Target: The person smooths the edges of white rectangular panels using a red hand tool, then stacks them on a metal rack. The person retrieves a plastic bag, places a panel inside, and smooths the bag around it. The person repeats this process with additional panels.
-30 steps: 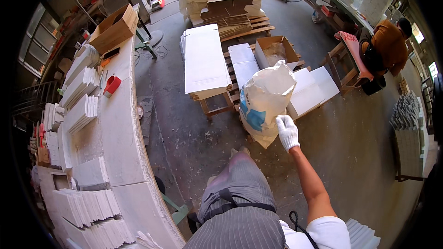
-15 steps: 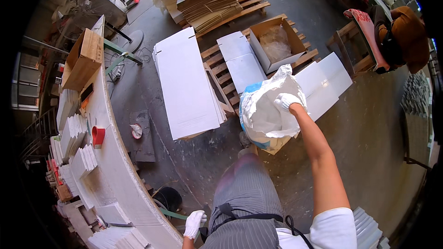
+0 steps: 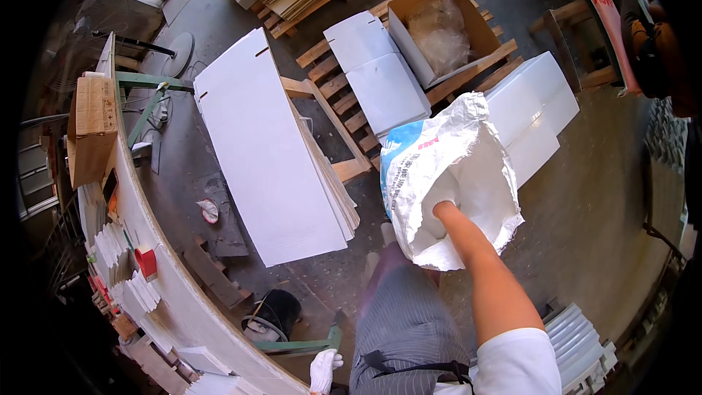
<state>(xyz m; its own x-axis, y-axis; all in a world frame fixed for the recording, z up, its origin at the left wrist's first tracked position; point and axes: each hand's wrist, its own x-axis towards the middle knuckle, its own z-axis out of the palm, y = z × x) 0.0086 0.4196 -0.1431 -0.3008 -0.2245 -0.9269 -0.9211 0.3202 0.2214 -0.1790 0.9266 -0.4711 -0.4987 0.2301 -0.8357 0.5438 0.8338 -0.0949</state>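
Note:
My right forearm (image 3: 479, 267) reaches down into a large white sack (image 3: 413, 197) with a torn, ragged mouth and a blue patch. The gloved right hand is inside it; its fingers are hidden among pale contents I cannot make out. Low in the view, my left hand (image 3: 323, 371) wears a white knitted glove. Its fingers are curled together, with nothing visible in them. It is beside the green metal leg frame (image 3: 300, 346) of the workbench; whether they touch, I cannot tell.
The long workbench (image 3: 172, 263) at left bears white strips and a red tape roll (image 3: 145, 262). Stacked white cardboard sheets (image 3: 263, 161) lie ahead. Beyond the sack is a wooden pallet (image 3: 344, 106) with an open carton (image 3: 409, 44). A black bucket (image 3: 281, 311) stands by the bench.
My right hand has gone deeper into the sack, and its glove has dropped mostly out of sight. The sack's mouth now tilts toward me. The whole view has shifted.

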